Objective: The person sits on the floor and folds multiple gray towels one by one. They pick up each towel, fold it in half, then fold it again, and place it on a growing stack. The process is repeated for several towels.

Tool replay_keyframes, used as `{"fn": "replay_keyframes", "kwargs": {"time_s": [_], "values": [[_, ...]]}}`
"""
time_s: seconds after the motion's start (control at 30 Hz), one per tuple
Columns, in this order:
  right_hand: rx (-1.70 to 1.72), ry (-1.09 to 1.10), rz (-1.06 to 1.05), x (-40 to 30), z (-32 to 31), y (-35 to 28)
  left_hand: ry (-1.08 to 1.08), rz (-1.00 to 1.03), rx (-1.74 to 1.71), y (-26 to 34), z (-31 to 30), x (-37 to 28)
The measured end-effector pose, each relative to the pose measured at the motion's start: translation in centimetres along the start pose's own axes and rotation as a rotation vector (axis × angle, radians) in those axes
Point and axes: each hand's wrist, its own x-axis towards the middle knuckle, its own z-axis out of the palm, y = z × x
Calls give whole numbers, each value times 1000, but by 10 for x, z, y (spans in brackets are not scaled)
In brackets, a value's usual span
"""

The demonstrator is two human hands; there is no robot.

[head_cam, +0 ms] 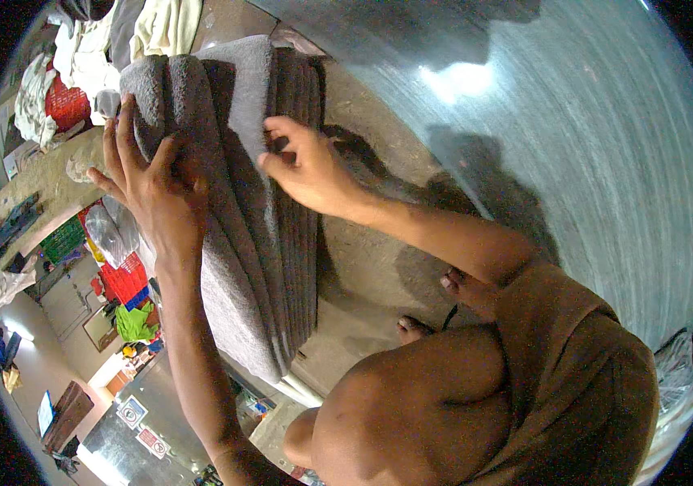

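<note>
A stack of folded grey terry towels [298, 243] stands before me, its folded layers showing along the right side. Over its top lies a thick, loosely folded grey towel [231, 304] with rounded folds at the far end. My left hand [161, 182] rests on these folds with its fingers spread, the fingertips near the left edge. At the right edge of the upper layers is my right hand [298, 161], its thumb and fingers curled against the cloth. Whether cloth is pinched between them cannot be made out.
White and grey cloths [91, 42] and a red plastic basket [67, 100] lie beyond the stack. To the right is a large pale blue-green sheet surface [596, 182]. My bent knee [371, 419] is close by. White bars [295, 390] show below the towels.
</note>
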Motion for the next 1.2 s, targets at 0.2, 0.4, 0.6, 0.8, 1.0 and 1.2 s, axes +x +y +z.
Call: {"fn": "replay_keyframes", "kwargs": {"time_s": [0.2, 0.4, 0.6, 0.8, 1.0, 1.2], "values": [[-310, 31, -230, -2, 10, -29, 23, -58, -45, -4, 0, -4], [-200, -22, -81, -2, 5, -29, -17, -39, -64, 2, -1, -6], [805, -8, 162, -3, 21, -35, -20, -43, -80, 0, 0, -5], [666, 238, 256, 5, 11, -22, -66, 9, -187, 5, 1, -8], [326, 237, 174, -16, 0, 9, 49, 9, -422, 27, 3, -18], [393, 173, 352, -29, -8, 20, 7, 58, -391, 12, 8, -30]]}}
